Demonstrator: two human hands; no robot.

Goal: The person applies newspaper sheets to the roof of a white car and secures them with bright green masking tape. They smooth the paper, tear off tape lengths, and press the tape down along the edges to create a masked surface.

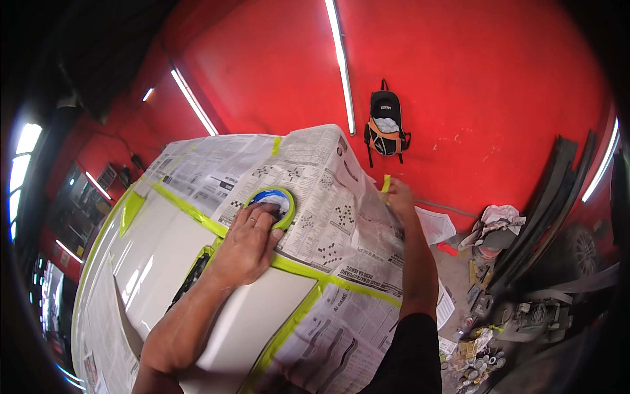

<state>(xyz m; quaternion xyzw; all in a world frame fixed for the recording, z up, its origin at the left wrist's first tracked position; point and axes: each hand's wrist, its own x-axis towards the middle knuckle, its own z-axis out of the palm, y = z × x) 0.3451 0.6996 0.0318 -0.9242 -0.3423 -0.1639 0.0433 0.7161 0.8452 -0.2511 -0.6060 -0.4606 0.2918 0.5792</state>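
Note:
My left hand [252, 240] grips a roll of yellow-green masking tape [291, 213] with a blue inner core, its fingers reaching into the ring. The roll rests against newspaper [315, 197] that covers the upper part of a white car panel [246, 308]. At the far right edge of the paper, my right hand [399, 196] is closed on a short tape strip [386, 183]; its fingertips are partly hidden. Bands of the same tape [298, 266] run along the paper's borders. Below my left wrist sits a dark handle-like part [193, 272], partly covered by the arm.
A black and orange backpack [386, 128] hangs on the red wall [453, 85]. Long dark trim pieces [545, 203] lean at the right. Cloths [499, 220], tape rolls and other clutter [482, 364] lie on the floor beside the car. More newspaper [102, 315] covers the left side.

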